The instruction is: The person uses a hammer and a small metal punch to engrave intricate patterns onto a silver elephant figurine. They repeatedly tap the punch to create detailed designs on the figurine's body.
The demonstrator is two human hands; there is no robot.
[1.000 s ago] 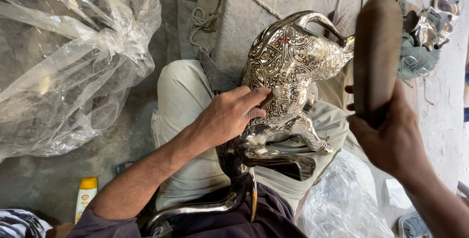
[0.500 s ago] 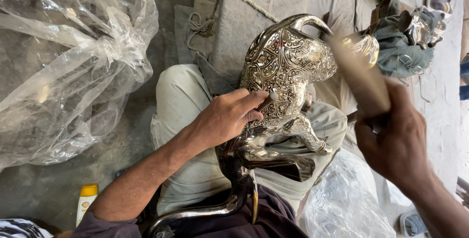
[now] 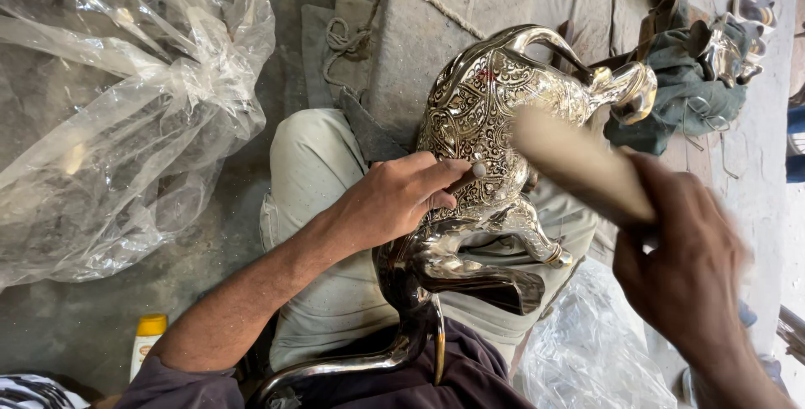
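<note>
The silver metal animal figure (image 3: 486, 149) lies across the person's lap, on the light trousers (image 3: 323, 208), and it shines strongly; its body is covered with fine engraved patterns, while the legs and the lower curved part near the waist are smooth and mirror-like. The left hand (image 3: 394, 199) rests on the flank of the figure, the fingers bent and pressed on the engraved surface, the thumb stretched toward the belly, so it steadies the piece. The right hand (image 3: 683, 266) is closed around the end of a wooden mallet (image 3: 579, 166); both are blurred, and the head of the mallet is just at the figure's upper side, I cannot tell if it touches. Close to the person, at the bottom left, a small yellow bottle (image 3: 147, 342) stands on the grey floor, and crumpled clear plastic (image 3: 587, 350) lies beside the right leg. On the left there is a big clear plastic bag (image 3: 117, 115), well apart from the hands, with some bare floor between it and the leg. Behind the figure stands a stone block (image 3: 444, 23) with a rope (image 3: 369, 23) around it, very near the figure's back. Farther right a green cloth (image 3: 679, 90) lies with small shiny metal pieces (image 3: 738, 36) on it
</note>
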